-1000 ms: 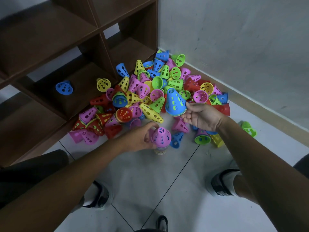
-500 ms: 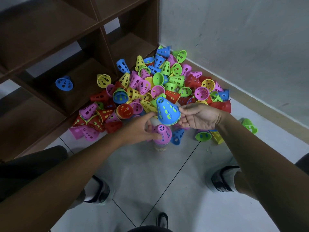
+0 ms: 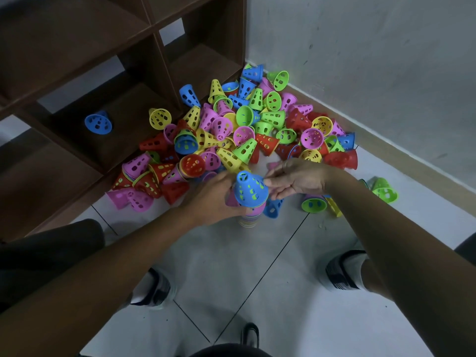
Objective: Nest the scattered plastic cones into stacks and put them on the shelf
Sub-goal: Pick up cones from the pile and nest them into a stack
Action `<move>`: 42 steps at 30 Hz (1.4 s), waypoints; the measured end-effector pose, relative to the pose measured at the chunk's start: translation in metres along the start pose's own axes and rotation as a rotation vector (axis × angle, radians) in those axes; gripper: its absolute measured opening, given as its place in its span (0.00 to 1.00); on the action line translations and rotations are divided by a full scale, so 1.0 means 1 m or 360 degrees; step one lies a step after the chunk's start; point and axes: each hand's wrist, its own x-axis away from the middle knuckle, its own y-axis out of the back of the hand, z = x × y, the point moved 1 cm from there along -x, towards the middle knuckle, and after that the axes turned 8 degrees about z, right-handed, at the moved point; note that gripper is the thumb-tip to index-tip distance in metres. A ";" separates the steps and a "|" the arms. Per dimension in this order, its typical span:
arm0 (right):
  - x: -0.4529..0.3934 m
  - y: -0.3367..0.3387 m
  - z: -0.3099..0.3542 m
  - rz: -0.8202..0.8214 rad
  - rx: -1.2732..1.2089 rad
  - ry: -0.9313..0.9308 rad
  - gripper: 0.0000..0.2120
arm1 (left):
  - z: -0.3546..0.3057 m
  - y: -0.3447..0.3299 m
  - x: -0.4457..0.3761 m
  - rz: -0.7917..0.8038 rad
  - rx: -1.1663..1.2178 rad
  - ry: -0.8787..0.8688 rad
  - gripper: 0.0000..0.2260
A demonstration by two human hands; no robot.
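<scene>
A stack of nested cones [image 3: 249, 219] stands on the floor tiles in front of me. A blue cone [image 3: 249, 188] with a green one inside sits on top of it. My left hand [image 3: 211, 199] grips the stack from the left. My right hand [image 3: 296, 177] pinches the blue cone's right side with its fingertips. Behind both hands lies a big pile of loose cones [image 3: 247, 127] in blue, green, yellow, pink and red. The brown wooden shelf [image 3: 77, 73] stands at the left, with one blue cone [image 3: 98, 122] and one yellow cone [image 3: 160, 118] in a lower compartment.
A grey wall [image 3: 373, 60] with a skirting board closes the right side. A green cone [image 3: 384, 190] lies apart near the wall. Another green cone [image 3: 314, 204] and a blue one [image 3: 273, 208] lie beside the stack. My shoes [image 3: 342, 273] stand on the tiles below.
My right hand carried the blue cone down from the pile and set it over the pink top of the stack. My left hand stayed on the stack.
</scene>
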 end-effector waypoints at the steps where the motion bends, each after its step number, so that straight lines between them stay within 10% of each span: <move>1: -0.003 0.000 -0.002 -0.0025 0.0064 -0.0028 0.23 | 0.001 -0.001 0.001 0.0018 -0.0052 -0.0004 0.39; 12: -0.025 0.008 -0.018 -0.0310 0.0255 -0.0219 0.10 | 0.022 -0.002 0.009 0.0201 -0.0212 0.0164 0.34; 23: -0.075 0.011 -0.002 -0.0551 0.0238 -0.0170 0.07 | 0.099 0.017 0.013 -0.0287 -0.0642 0.0463 0.30; 30: -0.126 0.014 -0.014 -0.0808 0.0477 0.0019 0.35 | 0.135 0.008 0.006 -0.0237 -0.0367 0.0591 0.28; 42: -0.188 0.022 -0.038 -0.0668 0.0749 -0.0062 0.54 | 0.161 0.001 -0.009 -0.0199 -0.0335 0.0689 0.26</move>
